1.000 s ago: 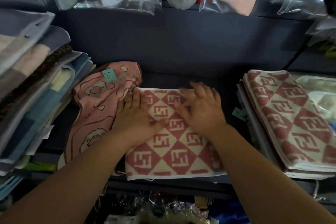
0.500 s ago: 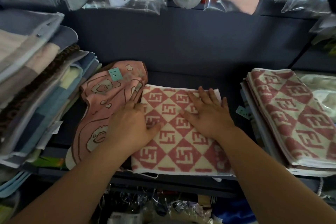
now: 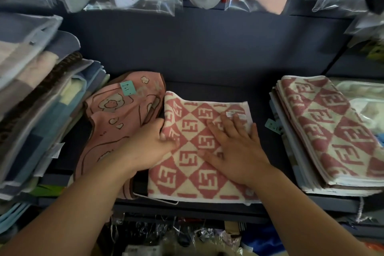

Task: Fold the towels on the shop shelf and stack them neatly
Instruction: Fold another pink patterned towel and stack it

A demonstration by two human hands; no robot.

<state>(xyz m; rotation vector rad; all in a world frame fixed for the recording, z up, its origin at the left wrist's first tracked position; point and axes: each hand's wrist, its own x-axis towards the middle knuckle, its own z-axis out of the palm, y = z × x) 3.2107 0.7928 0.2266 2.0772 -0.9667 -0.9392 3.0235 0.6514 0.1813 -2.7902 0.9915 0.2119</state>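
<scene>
Judging the step in hand as the next fold on the red-and-cream diamond-patterned terry towel [image 3: 193, 174], which is lying on the dark shelf [image 3: 207, 89].

Working left to right:
- The rumpled pink cartoon-print towel [image 3: 116, 127] is touching the left edge of the one I'm folding. I'm watching that it isn't getting dragged along.
- The left grip [image 3: 149, 149] is pinching that left edge, fingers curled under, with the edge standing raised off the shelf. To do this well, I'm aiming to carry the edge over in one flat sweep, matching corners to the right edge with no twist.
- The right grip [image 3: 234, 151] is spread flat and pressing the middle-right of the cloth, fingertips by a small white sewn label [image 3: 234, 114]. It's acting as the anchor, and I'm expecting it to need sliding clear before the fold lands on it. After that I'm smoothing towards the crease.

Position: the towel's left edge is sitting inside the left grip and its body is lying under the right palm. The front hem is running along the shelf's front lip. The matching stack of folded red-and-cream towels [image 3: 332, 131] is sitting to the right, apart from this towel, with bare shelf showing between. I'm guessing that's the destination.
</scene>
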